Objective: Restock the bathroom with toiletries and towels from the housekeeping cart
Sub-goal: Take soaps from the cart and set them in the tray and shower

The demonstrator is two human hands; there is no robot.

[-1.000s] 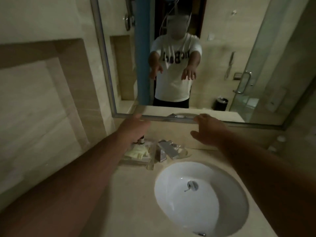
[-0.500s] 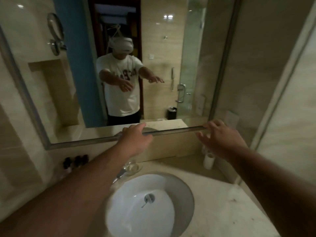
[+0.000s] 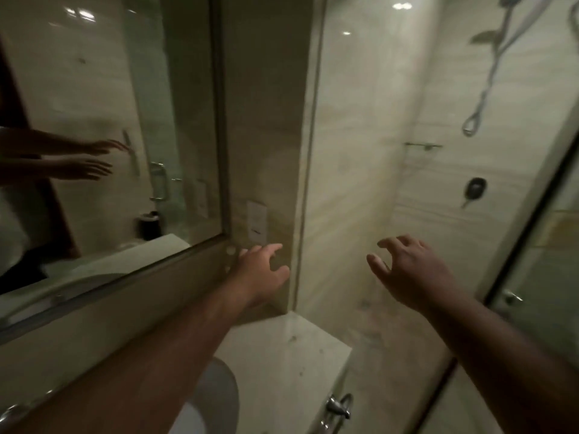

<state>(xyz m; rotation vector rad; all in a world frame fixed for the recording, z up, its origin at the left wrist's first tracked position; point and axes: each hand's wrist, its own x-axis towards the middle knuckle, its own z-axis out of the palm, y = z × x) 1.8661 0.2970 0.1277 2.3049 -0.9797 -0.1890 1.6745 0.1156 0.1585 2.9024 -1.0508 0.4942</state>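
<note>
Toiletries cannot be told for certain in the dim, blurred picture; the nearest candidates are two small pale round shapes (image 3: 231, 250) at the lower right corner of the mirror (image 3: 94, 104), just beside the left hand (image 3: 261, 274), and what they are or what they stand on is hidden.

The left hand reaches forward over the back of the bench (image 3: 282, 349), fingers spread and relaxed, gripping nothing; the right hand (image 3: 410, 270) is well apart from it, held in the air before the shower glass (image 3: 360, 151), fingers loosely hooked and parted, gripping nothing.

The bench is pale stone with faint speckles; a sliver of the white basin (image 3: 216, 389) shows under the left forearm, its inside mostly hidden.

A pale wall plate (image 3: 257, 222) sits on the tiled pillar above the left hand; the mirror reflects both arms and a small dark bin (image 3: 150, 225), whose contents cannot be seen.

Behind the glass hang a shower hose (image 3: 482, 89) and a dark mixer knob (image 3: 475, 187).
</note>
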